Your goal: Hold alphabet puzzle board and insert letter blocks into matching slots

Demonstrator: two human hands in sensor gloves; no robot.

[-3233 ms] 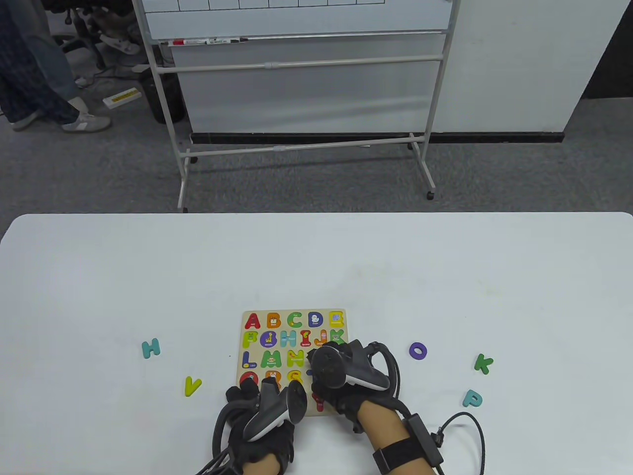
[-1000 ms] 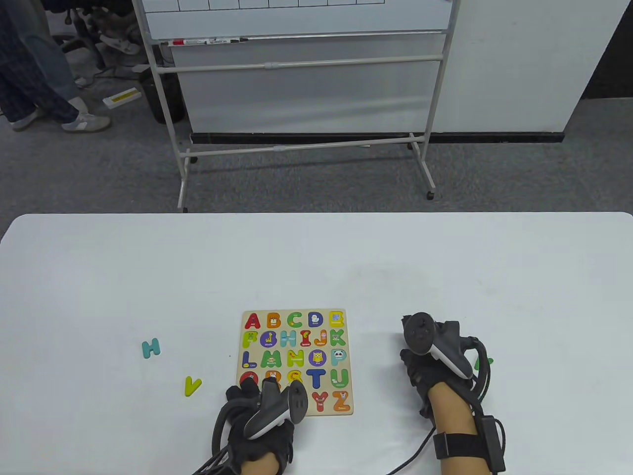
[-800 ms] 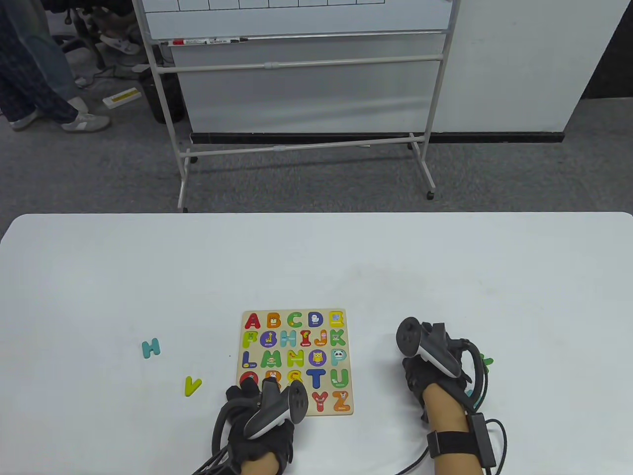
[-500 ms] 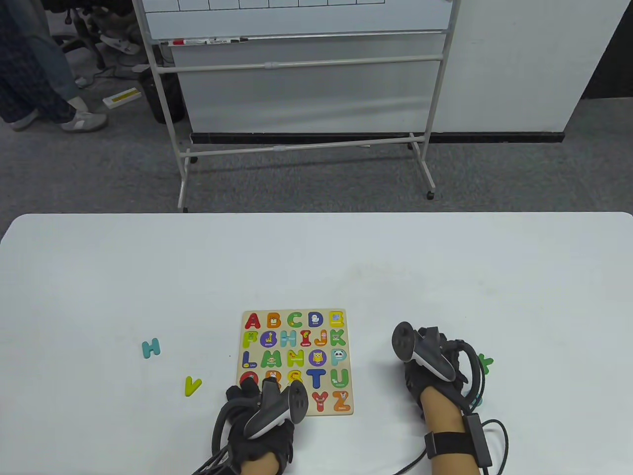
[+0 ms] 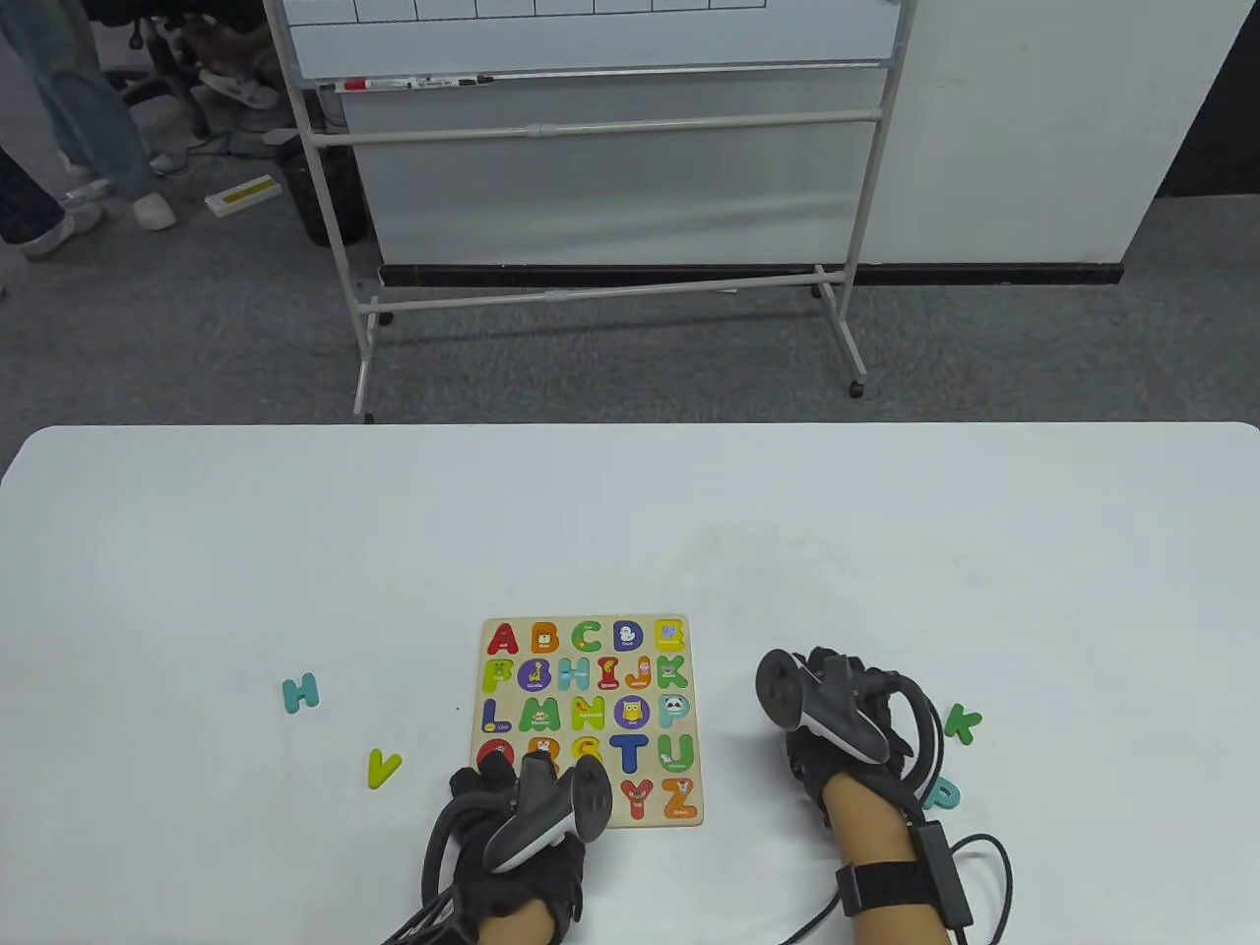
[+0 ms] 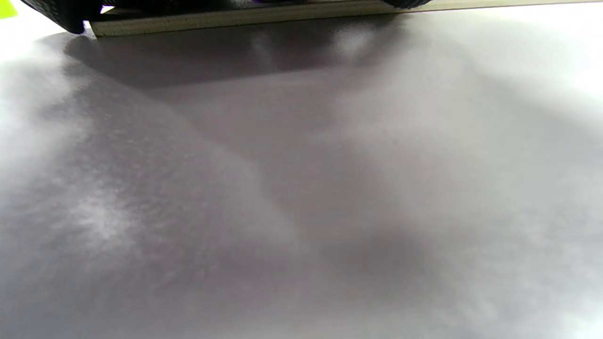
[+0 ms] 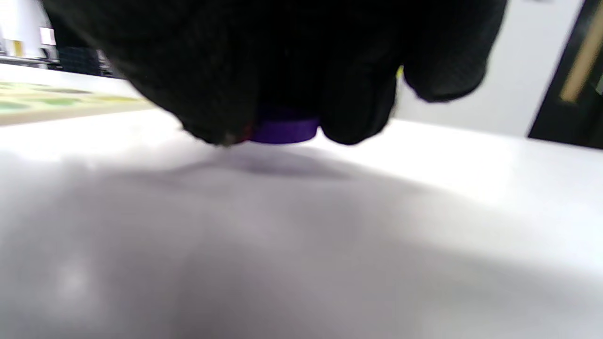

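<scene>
Our left hand (image 5: 517,832) presses the puzzle board (image 5: 589,722) steady — our right hand (image 5: 837,728) pinches the purple block (image 7: 282,131) for its slot.

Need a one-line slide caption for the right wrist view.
Right hand's gloved fingers close around a purple letter block just above the white table, puzzle board at far left.

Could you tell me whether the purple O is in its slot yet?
Out. The right hand pinches the O beside the board, whose O slot shows only its owl picture.
</scene>
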